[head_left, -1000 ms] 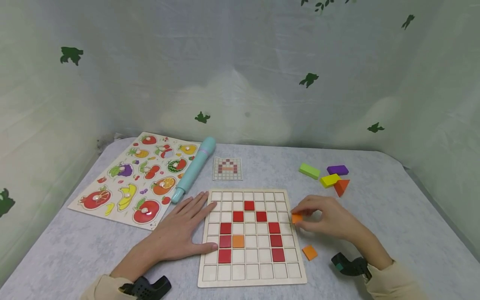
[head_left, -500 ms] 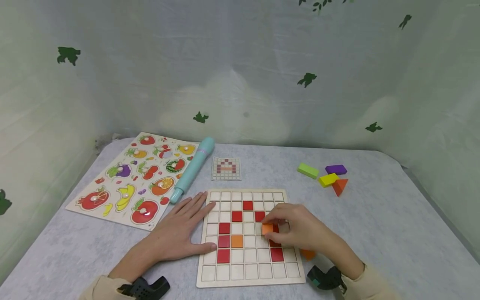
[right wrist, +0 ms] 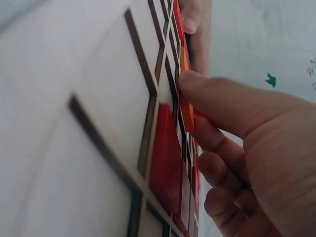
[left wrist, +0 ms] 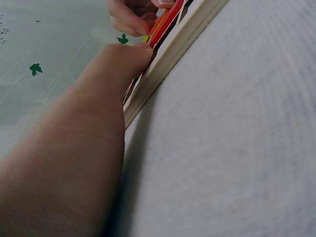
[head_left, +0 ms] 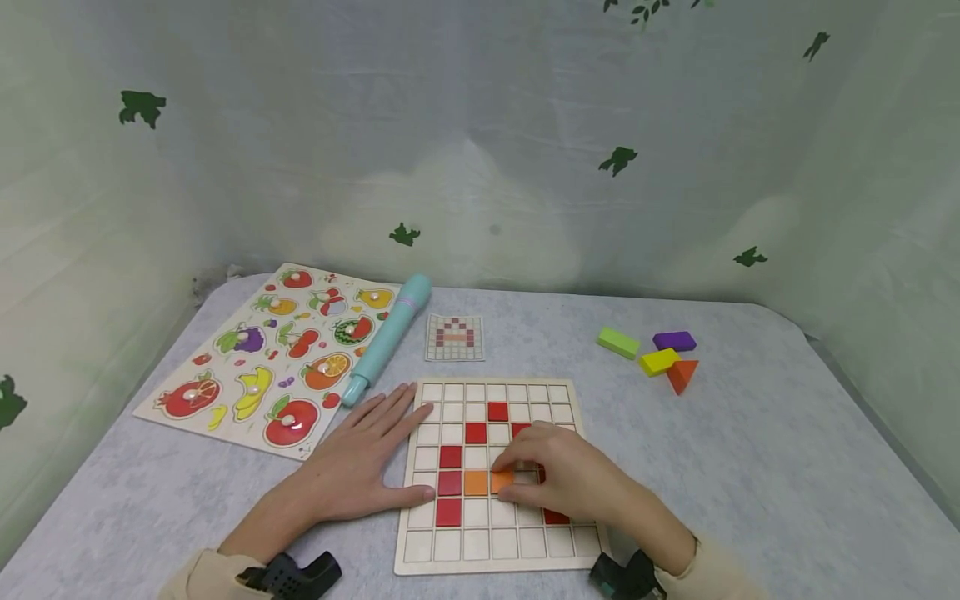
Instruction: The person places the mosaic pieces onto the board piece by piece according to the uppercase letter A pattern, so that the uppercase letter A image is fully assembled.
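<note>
A wooden grid board [head_left: 504, 562] lies on the table, several red tiles [head_left: 449, 511] set in its cells. One orange tile [head_left: 476, 482] sits in a cell beside the left red column. My right hand [head_left: 573, 475] pinches a second orange tile [head_left: 502, 482] between thumb and fingers, at the cell just right of the first. The right wrist view shows that held tile [right wrist: 186, 112] tilted close over the grid, thumb on its edge. My left hand [head_left: 367, 467] lies flat with fingers spread, thumb and index finger on the board's left edge. The right hand covers some red tiles.
A small pattern card [head_left: 455, 338] lies behind the board. A fruit puzzle board [head_left: 247, 350] and a teal tube [head_left: 388, 337] are at the left. Green [head_left: 618, 342], yellow [head_left: 659, 362] and purple [head_left: 675, 341] blocks and an orange-red triangle [head_left: 682, 377] lie back right.
My right hand has carried the orange tile leftward from the board's right edge to the middle cells. Its arm now hides the loose orange tile at the right. The left hand stays put.
</note>
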### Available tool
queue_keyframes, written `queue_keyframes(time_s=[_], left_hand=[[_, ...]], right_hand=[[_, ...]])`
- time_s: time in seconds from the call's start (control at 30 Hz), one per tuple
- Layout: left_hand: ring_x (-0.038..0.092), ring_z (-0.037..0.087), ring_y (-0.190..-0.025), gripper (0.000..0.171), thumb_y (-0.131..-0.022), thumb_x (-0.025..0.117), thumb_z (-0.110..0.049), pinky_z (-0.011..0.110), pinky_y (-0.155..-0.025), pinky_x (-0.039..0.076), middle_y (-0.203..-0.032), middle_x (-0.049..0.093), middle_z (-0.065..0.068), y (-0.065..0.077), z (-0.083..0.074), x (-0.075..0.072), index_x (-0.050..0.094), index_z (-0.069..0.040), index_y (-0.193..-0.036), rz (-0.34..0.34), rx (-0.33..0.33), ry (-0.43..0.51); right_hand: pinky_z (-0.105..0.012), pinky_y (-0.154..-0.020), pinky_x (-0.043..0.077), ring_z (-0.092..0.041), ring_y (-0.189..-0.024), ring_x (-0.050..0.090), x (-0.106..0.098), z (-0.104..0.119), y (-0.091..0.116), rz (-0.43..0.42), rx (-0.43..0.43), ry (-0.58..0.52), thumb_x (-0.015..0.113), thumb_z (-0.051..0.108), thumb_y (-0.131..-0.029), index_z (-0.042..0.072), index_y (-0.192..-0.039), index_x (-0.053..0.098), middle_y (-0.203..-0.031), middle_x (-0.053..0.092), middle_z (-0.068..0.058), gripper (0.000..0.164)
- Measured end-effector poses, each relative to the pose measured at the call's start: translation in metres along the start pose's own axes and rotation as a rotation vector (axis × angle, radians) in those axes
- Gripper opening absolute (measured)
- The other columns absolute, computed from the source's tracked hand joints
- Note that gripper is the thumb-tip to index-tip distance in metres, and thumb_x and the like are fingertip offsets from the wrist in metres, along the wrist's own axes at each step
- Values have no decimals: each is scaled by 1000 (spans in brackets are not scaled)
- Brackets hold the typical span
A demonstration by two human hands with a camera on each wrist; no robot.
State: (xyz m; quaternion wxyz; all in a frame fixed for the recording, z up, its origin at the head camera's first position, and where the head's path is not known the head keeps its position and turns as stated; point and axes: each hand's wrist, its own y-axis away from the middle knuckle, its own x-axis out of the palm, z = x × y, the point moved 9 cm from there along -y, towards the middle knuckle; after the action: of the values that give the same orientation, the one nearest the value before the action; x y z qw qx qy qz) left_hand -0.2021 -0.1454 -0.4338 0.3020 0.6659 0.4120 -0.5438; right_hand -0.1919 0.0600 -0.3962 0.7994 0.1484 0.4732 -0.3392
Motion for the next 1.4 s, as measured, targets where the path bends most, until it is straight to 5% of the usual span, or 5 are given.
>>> queue_keyframes(time_s=[0.33,0.83,1.4], left_hand=[[17,26,-160,111,-80,48,-91,48,-129,18,-173,19,6,-1,-1,-1,31,-22,-164,4,1,-1],[18,26,-160,111,-79,45,-93,49,-128,20,-173,19,6,0,0,0,31,-22,-164,-4,3,-11],[17,25,-160,110,-80,47,-92,48,-128,19,-173,19,5,0,-1,-1,31,-22,-164,0,7,7]], right_hand=[[-29,-91,55,-4,-102,58,-10,-3,6,5,42,-15,80,36,-91,30,-111,78,-108,70,21,21],[-26,-78,56,-11,-95,62,-46,-37,34,-22,134,-101,82,35,-89,27,-116,76,-109,72,14,28],[-24,-79,53,-13,-94,59,-51,-89,70,148,150,-259,84,37,-86,27,-122,72,-113,70,9,40]])
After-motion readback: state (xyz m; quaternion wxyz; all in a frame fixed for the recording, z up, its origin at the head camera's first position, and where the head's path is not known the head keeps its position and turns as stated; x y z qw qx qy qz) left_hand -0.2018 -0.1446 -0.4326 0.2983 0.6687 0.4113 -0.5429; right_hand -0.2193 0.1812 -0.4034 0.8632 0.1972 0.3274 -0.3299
